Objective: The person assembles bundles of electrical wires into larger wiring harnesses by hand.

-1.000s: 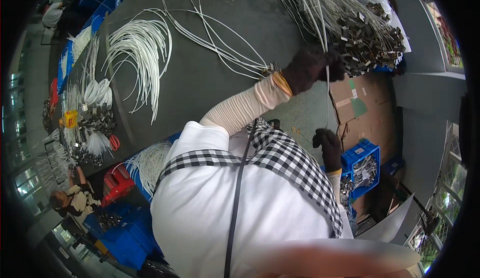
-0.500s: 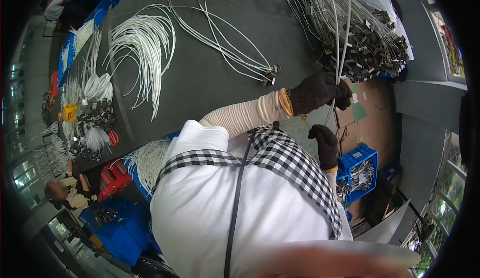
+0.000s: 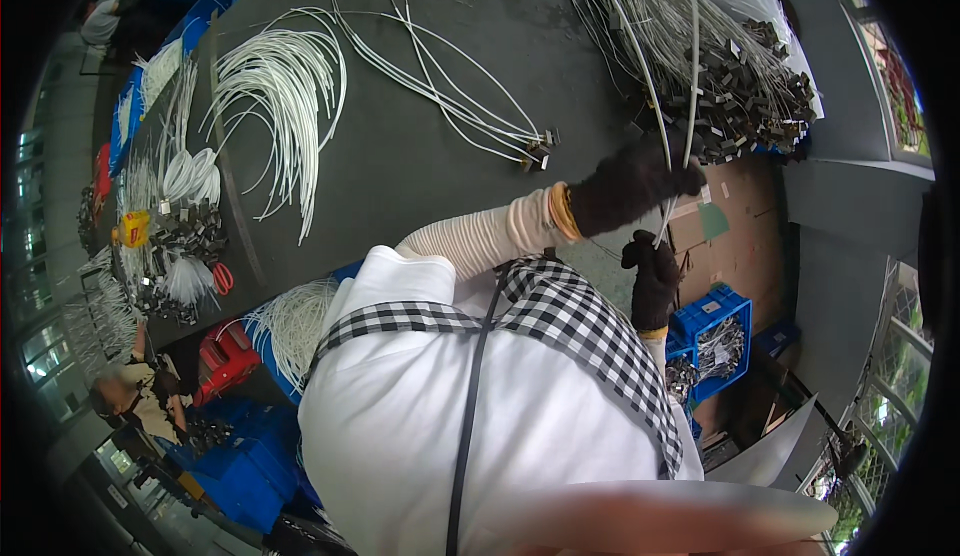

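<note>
Both my hands wear dark gloves and are at the right edge of the dark table [image 3: 400,166]. My left hand [image 3: 640,184] is closed round two white cables [image 3: 693,66] that run up past it. Just below, my right hand [image 3: 654,278] has its fingers pinched at the lower ends of these cables; what sits at the tips is too small to make out. Beyond my left hand lies a thick bundle of grey cables with dark metal connectors [image 3: 745,91]. A few looped cables ending in connectors [image 3: 540,151] rest on the table to its left.
A curved bundle of white cables [image 3: 315,96] lies at the table's left, with red-handled scissors [image 3: 223,277] farther left. A blue crate of parts [image 3: 740,301] stands at right. At lower left are a red stool-like object [image 3: 230,361], blue bins [image 3: 240,471] and another person [image 3: 150,396].
My right hand has risen slightly, and its fingers have closed in at the cable ends. My left hand has shifted a little, and the two cables stand farther apart above it.
</note>
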{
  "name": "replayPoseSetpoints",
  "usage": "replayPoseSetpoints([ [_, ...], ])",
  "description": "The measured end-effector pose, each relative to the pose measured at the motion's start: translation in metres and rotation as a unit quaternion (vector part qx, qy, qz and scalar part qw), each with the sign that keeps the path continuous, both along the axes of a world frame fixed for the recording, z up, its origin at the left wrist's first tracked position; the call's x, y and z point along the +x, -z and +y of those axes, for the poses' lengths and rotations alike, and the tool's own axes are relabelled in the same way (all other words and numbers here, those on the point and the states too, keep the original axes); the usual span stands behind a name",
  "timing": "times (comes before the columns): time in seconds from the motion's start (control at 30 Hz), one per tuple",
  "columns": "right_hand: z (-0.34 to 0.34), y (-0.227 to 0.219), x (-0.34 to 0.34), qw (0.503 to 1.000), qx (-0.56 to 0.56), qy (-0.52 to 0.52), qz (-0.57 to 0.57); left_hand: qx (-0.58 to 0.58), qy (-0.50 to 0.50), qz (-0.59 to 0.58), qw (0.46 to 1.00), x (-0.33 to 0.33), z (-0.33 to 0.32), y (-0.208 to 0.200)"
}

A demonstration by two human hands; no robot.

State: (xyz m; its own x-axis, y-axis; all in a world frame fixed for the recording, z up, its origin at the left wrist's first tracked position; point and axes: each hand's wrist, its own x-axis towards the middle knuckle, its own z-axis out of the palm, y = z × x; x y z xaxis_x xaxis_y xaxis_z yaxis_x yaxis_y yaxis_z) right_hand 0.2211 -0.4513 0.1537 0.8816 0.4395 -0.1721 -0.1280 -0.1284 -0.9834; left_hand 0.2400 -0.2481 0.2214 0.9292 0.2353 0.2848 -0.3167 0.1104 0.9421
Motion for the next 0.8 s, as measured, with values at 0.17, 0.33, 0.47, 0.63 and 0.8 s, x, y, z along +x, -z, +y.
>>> replayPoseSetpoints([
  [0.17,0.005,-0.001,0.000,0.999,-0.019,-0.005,0.048,-0.187,0.092,0.167,0.964,0.005,0.021,-0.023],
  [0.33,0.003,-0.003,0.000,0.998,-0.023,-0.040,0.046,-0.287,0.143,0.129,0.938,-0.007,0.017,-0.013],
  [0.47,-0.010,-0.003,0.006,0.997,0.008,-0.067,0.046,-0.367,0.183,0.130,0.903,-0.001,0.014,-0.009],
  [0.63,-0.032,0.027,0.006,0.993,0.027,-0.111,0.013,-0.344,0.176,0.141,0.911,0.003,0.013,-0.017],
  [0.8,-0.007,-0.007,0.010,0.994,0.053,-0.096,0.030,-0.310,0.144,0.241,0.908,-0.011,-0.002,-0.015],
])
